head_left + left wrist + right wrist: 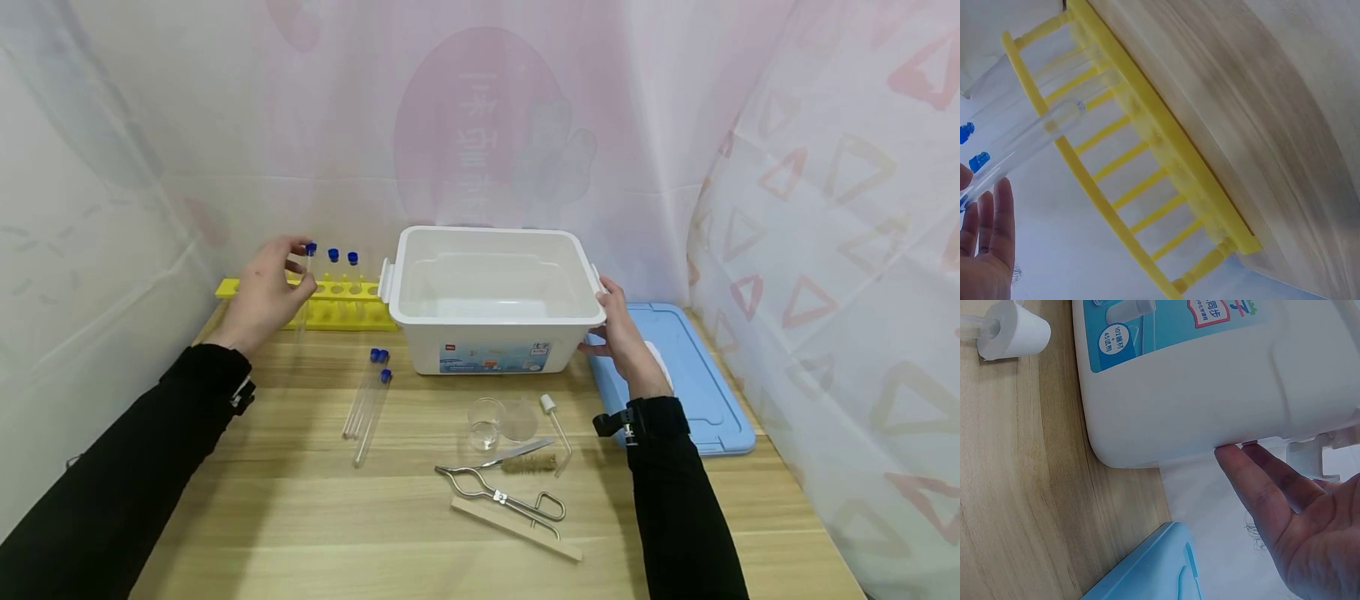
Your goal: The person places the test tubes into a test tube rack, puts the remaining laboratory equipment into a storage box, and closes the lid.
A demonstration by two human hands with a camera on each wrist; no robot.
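Note:
My left hand (262, 287) pinches a clear test tube (1029, 140) with a blue stopper near its top. The tube is upright at the yellow test tube rack (322, 318); from the left wrist view I cannot tell whether its lower end is inside a hole. Two more blue-stoppered test tubes (353, 260) stand in the rack, right of the hand. At the right end of a white plastic bin (420, 350), my right hand (626, 337) touches the wall with extended fingers, close to the side handle (1307, 459).
Several stoppered test tubes (363, 412) lie in front of the rack. A small beaker (483, 429), stopper with bent tube (550, 406), brush (528, 463), tongs (498, 496) and wooden strip (517, 530) lie nearer. A blue lid (697, 392) is at right.

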